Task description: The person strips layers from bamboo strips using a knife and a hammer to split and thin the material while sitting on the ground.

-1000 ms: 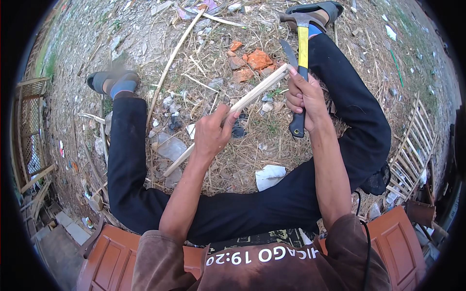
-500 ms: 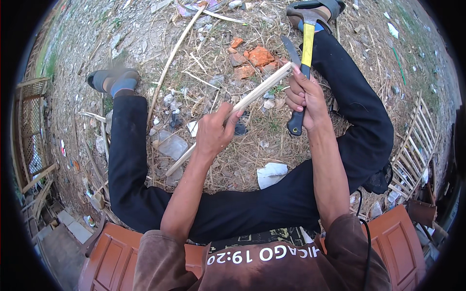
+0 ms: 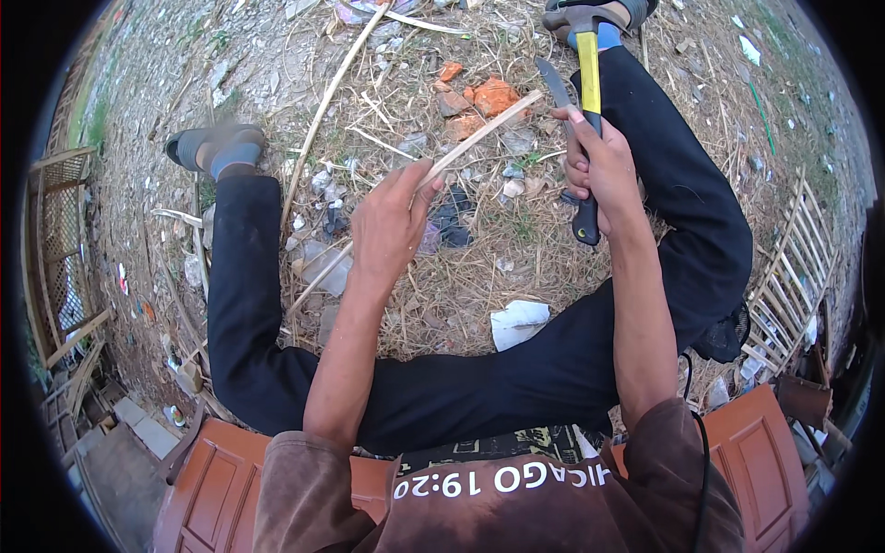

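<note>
My left hand (image 3: 392,221) is closed around a thin pale wooden stick (image 3: 487,132). The stick slants from low beside my left forearm up toward the right. In my right hand (image 3: 606,170) I grip a hammer (image 3: 588,78) with a yellow-and-black handle, its head up near my right foot. The same hand also holds a knife, whose dark blade (image 3: 554,83) points up and to the left; my fingers hide its handle. The blade lies just right of the stick's upper end, with a small gap between them.
Broken orange brick pieces (image 3: 496,96) lie on the straw-littered ground beyond my hands. A long stick (image 3: 334,100) rests inside my left leg. White scrap (image 3: 519,324) lies near my thighs. A slatted wooden frame (image 3: 795,267) is at right, a lattice panel (image 3: 63,244) at left.
My right hand has shifted right with the hammer and knife, and its thumb has come away from the stick. The stick has turned slightly and moved left in my left hand.
</note>
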Tool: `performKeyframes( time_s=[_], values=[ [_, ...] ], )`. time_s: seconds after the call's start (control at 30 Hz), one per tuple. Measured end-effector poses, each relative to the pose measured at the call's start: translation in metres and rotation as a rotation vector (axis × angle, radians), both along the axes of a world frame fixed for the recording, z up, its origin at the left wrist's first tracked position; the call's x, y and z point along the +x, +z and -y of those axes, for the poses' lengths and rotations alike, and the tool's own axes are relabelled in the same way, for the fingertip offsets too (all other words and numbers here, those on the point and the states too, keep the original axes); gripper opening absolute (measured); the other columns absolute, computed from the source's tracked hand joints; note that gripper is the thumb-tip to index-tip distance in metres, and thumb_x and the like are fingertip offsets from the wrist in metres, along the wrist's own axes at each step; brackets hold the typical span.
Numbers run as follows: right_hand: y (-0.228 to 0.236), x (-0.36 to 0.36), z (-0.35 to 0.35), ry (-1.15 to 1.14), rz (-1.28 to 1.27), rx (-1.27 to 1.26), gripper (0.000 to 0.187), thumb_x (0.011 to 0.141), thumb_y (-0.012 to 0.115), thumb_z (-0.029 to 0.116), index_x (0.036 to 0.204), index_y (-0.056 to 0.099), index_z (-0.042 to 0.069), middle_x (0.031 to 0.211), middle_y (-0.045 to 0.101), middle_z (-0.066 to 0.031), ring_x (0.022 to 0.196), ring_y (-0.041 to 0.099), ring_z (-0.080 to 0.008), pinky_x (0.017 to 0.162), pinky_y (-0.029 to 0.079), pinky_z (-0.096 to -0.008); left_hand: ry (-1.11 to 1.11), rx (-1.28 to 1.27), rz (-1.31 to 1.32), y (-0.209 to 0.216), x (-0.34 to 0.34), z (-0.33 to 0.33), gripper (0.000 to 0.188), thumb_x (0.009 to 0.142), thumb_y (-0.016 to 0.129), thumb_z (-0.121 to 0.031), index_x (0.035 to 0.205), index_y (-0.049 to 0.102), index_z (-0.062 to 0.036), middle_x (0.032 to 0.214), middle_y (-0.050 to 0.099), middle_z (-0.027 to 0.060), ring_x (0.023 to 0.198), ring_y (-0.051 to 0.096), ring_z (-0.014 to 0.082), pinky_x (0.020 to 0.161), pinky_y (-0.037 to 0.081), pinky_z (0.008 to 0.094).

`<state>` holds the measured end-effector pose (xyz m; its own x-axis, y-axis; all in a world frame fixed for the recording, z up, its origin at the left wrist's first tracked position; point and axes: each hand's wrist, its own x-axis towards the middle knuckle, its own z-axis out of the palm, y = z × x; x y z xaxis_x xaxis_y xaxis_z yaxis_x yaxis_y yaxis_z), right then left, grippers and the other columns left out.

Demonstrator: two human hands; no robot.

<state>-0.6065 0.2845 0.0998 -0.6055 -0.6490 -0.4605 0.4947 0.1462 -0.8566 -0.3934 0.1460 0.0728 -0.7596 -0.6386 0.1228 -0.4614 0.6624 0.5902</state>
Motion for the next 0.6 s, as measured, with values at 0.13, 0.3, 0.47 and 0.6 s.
performKeyframes(
  time_s=[0.13, 0.3, 0.47, 0.6],
  values=[
    [-0.007, 0.003, -0.017, 0.012, -0.125, 0.154, 0.02, 0.1, 0.057, 0.027, 0.105, 0.053, 0.008, 0.061, 0.039, 0.0073, 0.044, 0.034, -0.0006, 0.038, 0.028, -0.0197, 0.046, -0.076, 0.257, -0.052, 0.0, 0.009, 0.034, 0.102, 0.048, -0.033, 0.128, 0.055, -0.0129, 0.088, 0.06, 0.0183, 0.08, 0.063, 0.0373, 0.068, 0.048, 0.0473],
    [-0.026, 0.005, -0.024, -0.014, -0.105, 0.176, 0.017, 0.098, 0.058, 0.023, 0.105, 0.052, 0.008, 0.062, 0.041, 0.0063, 0.045, 0.036, -0.0015, 0.039, 0.03, -0.0211, 0.055, -0.11, 0.319, -0.078, -0.025, 0.004, 0.037, 0.101, 0.049, -0.033, 0.133, 0.052, -0.0147, 0.096, 0.058, 0.0144, 0.09, 0.062, 0.0363, 0.072, 0.051, 0.0503],
    [-0.038, 0.015, -0.025, -0.039, -0.178, 0.263, 0.017, 0.097, 0.057, 0.021, 0.103, 0.051, 0.007, 0.064, 0.043, 0.0045, 0.046, 0.039, -0.0037, 0.04, 0.033, -0.022, 0.059, -0.173, 0.185, -0.103, -0.031, 0.005, 0.035, 0.098, 0.056, -0.032, 0.129, 0.058, -0.0162, 0.094, 0.056, 0.0128, 0.087, 0.061, 0.0332, 0.071, 0.051, 0.0476],
    [-0.062, 0.021, -0.035, 0.077, -0.468, 0.409, 0.027, 0.097, 0.055, 0.022, 0.116, 0.051, 0.003, 0.068, 0.052, -0.0042, 0.061, 0.054, -0.0148, 0.057, 0.044, -0.0344, 0.085, -0.156, 0.21, -0.107, -0.031, 0.003, 0.035, 0.095, 0.059, -0.032, 0.128, 0.062, -0.0195, 0.088, 0.054, 0.0111, 0.081, 0.059, 0.0302, 0.068, 0.05, 0.0446]
  ],
)
